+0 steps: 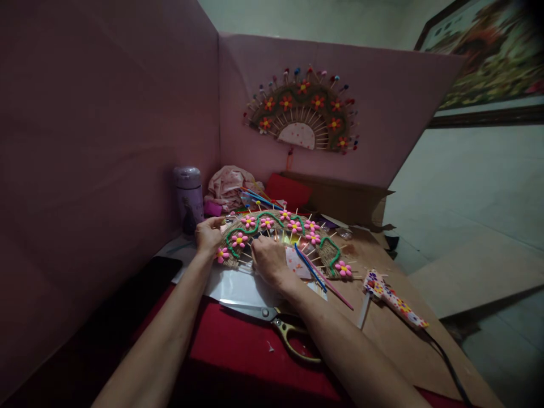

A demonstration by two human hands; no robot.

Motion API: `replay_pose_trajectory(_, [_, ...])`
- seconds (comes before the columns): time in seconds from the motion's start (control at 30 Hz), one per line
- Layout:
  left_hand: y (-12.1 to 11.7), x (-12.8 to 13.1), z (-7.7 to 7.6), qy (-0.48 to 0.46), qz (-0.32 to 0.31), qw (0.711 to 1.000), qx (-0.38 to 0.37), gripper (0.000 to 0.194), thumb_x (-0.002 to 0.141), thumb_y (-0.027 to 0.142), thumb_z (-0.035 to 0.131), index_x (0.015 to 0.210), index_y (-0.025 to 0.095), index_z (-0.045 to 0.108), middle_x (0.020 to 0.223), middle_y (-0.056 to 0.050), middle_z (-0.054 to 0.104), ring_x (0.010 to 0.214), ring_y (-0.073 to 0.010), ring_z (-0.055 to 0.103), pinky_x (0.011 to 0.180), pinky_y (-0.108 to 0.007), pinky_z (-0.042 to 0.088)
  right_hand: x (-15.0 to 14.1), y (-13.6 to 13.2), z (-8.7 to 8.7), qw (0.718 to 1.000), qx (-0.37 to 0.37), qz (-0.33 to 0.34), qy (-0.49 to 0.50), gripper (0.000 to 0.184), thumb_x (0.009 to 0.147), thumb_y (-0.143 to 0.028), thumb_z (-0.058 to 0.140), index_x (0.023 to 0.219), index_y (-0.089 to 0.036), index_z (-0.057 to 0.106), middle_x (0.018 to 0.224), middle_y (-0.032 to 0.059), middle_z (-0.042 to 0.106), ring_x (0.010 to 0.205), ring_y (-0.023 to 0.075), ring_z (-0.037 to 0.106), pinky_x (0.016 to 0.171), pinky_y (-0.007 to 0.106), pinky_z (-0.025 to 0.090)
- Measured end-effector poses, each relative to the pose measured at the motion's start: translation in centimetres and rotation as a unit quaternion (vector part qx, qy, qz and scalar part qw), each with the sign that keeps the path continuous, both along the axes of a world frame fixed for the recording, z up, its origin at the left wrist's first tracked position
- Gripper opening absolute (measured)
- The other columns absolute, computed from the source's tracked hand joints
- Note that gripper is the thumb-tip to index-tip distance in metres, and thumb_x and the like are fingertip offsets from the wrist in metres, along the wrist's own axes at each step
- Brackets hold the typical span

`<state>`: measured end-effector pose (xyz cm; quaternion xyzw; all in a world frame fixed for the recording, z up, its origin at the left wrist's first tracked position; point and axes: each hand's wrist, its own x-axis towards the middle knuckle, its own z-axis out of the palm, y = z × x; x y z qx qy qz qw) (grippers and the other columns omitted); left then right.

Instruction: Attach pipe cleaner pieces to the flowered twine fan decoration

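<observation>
A half-round craft fan (278,220) of twine-wrapped sticks, with pink flowers and a wavy green strip, rests on the table. My left hand (208,235) is closed at its left edge, fingertips gripping the rim. Over the fan's inner sticks, my right hand (270,260) is bent with fingers pressed together; whatever they pinch is hidden. Just right of that hand, blue pipe cleaners (310,267) and a pink pipe cleaner (334,286) lie across the fan's patterned centre piece (297,262). Large scissors (276,320) lie partly open below, partly behind my right forearm.
A flower-patterned glue gun (395,300) with a cord lies on cardboard (382,351) at right. A purple bottle (187,198) and crumpled pink cloth (232,187) stand behind. A finished-looking fan (304,99) hangs on the pink panel. A dark flat object (148,277) lies left.
</observation>
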<state>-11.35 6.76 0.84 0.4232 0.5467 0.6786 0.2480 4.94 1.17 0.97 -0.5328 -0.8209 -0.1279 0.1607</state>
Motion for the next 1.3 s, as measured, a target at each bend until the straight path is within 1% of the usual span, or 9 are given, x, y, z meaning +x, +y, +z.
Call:
replay_pose_trajectory(0.1, [0.3, -0.2, -0.5, -0.008, -0.006, 1.000, 0.009, 0.026, 0.051, 0.006, 0.057, 0.072, 0.012, 0.070, 0.070, -0.005, 0.069, 0.066, -0.0170, 0.062, 0.066, -0.027, 0.048, 0.0, 0.0, -0.1, 1.000, 0.000, -0.001, 0.000, 0.018, 0.088, -0.020, 0.042, 0.085, -0.018, 0.060, 0.087, 0.0057, 0.063, 0.079, 0.0175, 0.057, 0.062, 0.027, 0.037])
replay_pose_trajectory(0.27, [0.7, -0.4, -1.2, -0.027, -0.026, 0.999, 0.003, 0.028, 0.053, 0.008, 0.056, 0.077, 0.011, 0.070, 0.069, -0.006, 0.068, 0.063, -0.0163, 0.061, 0.061, -0.027, 0.048, 0.1, 0.0, -0.3, 1.000, -0.002, 0.001, 0.005, 0.019, 0.089, -0.020, 0.041, 0.087, -0.018, 0.060, 0.088, 0.0066, 0.062, 0.080, 0.0170, 0.056, 0.065, 0.027, 0.037])
replay_pose_trajectory(0.53, [0.7, -0.7, -1.3, -0.031, -0.049, 0.998, -0.002, 0.028, 0.054, 0.013, 0.062, 0.081, 0.012, 0.069, 0.070, -0.005, 0.068, 0.066, -0.0163, 0.062, 0.064, -0.027, 0.049, 0.1, 0.1, -0.5, 1.000, 0.006, 0.002, 0.008, 0.019, 0.089, -0.021, 0.041, 0.088, -0.018, 0.060, 0.088, 0.0062, 0.062, 0.079, 0.0167, 0.055, 0.064, 0.027, 0.037])
replay_pose_trajectory(0.67, [0.5, -0.7, -1.3, -0.017, -0.045, 0.999, 0.000, 0.030, 0.055, 0.011, 0.059, 0.083, 0.012, 0.070, 0.072, -0.005, 0.069, 0.066, -0.0156, 0.062, 0.065, -0.026, 0.049, 0.0, 0.1, -0.3, 1.000, -0.005, -0.002, 0.003, 0.019, 0.089, -0.020, 0.040, 0.089, -0.018, 0.060, 0.089, 0.0067, 0.062, 0.080, 0.0166, 0.056, 0.064, 0.026, 0.037])
replay_pose_trajectory(0.8, [0.4, -0.7, -1.3, -0.012, -0.049, 0.999, 0.003, 0.031, 0.056, 0.012, 0.061, 0.086, 0.012, 0.070, 0.075, -0.006, 0.069, 0.068, -0.0161, 0.063, 0.065, -0.026, 0.049, 0.0, 0.1, -0.3, 1.000, -0.009, -0.003, 0.002, 0.020, 0.089, -0.019, 0.040, 0.089, -0.018, 0.059, 0.090, 0.0069, 0.062, 0.081, 0.0167, 0.056, 0.063, 0.027, 0.036])
replay_pose_trajectory(0.93, [0.5, -0.8, -1.2, -0.004, -0.019, 1.000, 0.007, 0.033, 0.058, 0.011, 0.061, 0.090, 0.013, 0.070, 0.083, -0.008, 0.070, 0.076, -0.0175, 0.064, 0.070, -0.027, 0.050, 0.1, 0.1, -0.4, 1.000, -0.009, -0.001, 0.001, 0.020, 0.089, -0.019, 0.039, 0.090, -0.018, 0.059, 0.090, 0.0070, 0.061, 0.080, 0.0167, 0.055, 0.063, 0.027, 0.036])
replay_pose_trajectory(1.03, [0.4, -0.8, -1.2, 0.005, 0.006, 1.000, 0.001, 0.028, 0.058, 0.009, 0.060, 0.084, 0.013, 0.070, 0.082, -0.008, 0.071, 0.077, -0.0185, 0.065, 0.072, -0.028, 0.050, 0.1, 0.1, -0.4, 1.000, -0.003, 0.004, 0.004, 0.019, 0.089, -0.020, 0.040, 0.088, -0.018, 0.059, 0.089, 0.0067, 0.061, 0.079, 0.0171, 0.055, 0.063, 0.027, 0.036])
replay_pose_trajectory(1.13, [0.5, -0.8, -1.3, 0.003, -0.005, 1.000, 0.001, 0.024, 0.056, 0.009, 0.059, 0.077, 0.013, 0.070, 0.077, -0.007, 0.071, 0.074, -0.0183, 0.065, 0.073, -0.029, 0.050, 0.1, 0.1, -0.4, 1.000, 0.000, 0.004, 0.006, 0.018, 0.089, -0.020, 0.041, 0.088, -0.018, 0.059, 0.088, 0.0068, 0.061, 0.079, 0.0173, 0.054, 0.063, 0.027, 0.035])
replay_pose_trajectory(1.3, [0.9, -1.2, -1.9, 0.034, -0.009, 0.999, 0.017, 0.033, 0.054, 0.005, 0.051, 0.079, 0.013, 0.072, 0.077, -0.007, 0.071, 0.075, -0.0192, 0.065, 0.077, -0.031, 0.049, 0.1, 0.0, -0.3, 1.000, -0.007, 0.005, 0.008, 0.019, 0.089, -0.020, 0.040, 0.088, -0.017, 0.059, 0.089, 0.0072, 0.062, 0.080, 0.0173, 0.055, 0.064, 0.027, 0.036])
